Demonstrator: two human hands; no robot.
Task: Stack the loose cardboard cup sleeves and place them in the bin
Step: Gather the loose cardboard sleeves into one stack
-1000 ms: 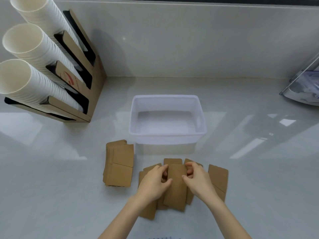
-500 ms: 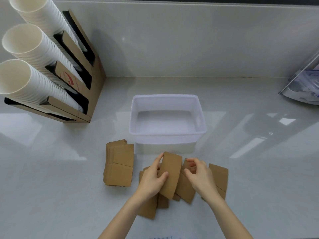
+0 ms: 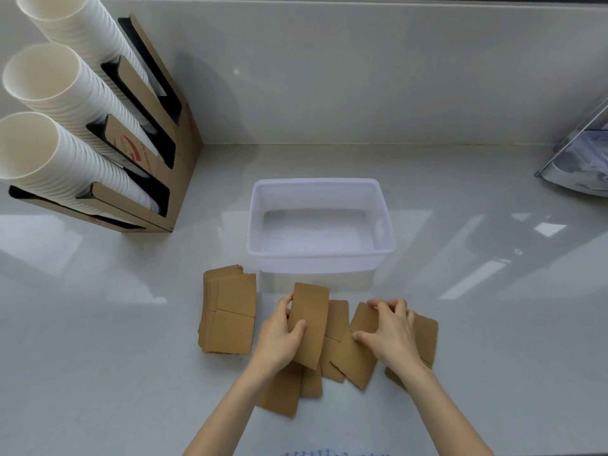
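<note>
Sleeves of brown cardboard lie fanned on the pale counter (image 3: 98, 373) just in front of the white bin (image 3: 320, 255), whose inside holds none of them. The left hand (image 3: 279, 337) holds one sleeve (image 3: 311, 320) lifted a little above the rest, tilted with its far end toward the bin; the thumb lies across its near face and the fingertips (image 3: 287, 299) curl round its left edge, so the card is pinched between them. The right hand (image 3: 393, 334) rests palm down on the loose sleeves (image 3: 357, 360), its fingers curled and spread, tips pressing on the far edge of one tilted sleeve while the thumb touches that sleeve's left side; another sleeve shows from under the hand on its right. Whether the right hand grips the card or only presses on it I cannot tell. More sleeves overlap beneath both hands, reaching toward the near edge of the counter. Left of them, apart from the hands, sits a neat stack (image 3: 228, 315) of sleeves close to the bin's left corner. At the far left a cardboard rack (image 3: 158, 133) holds three slanted columns of white cups (image 3: 52, 93).
</note>
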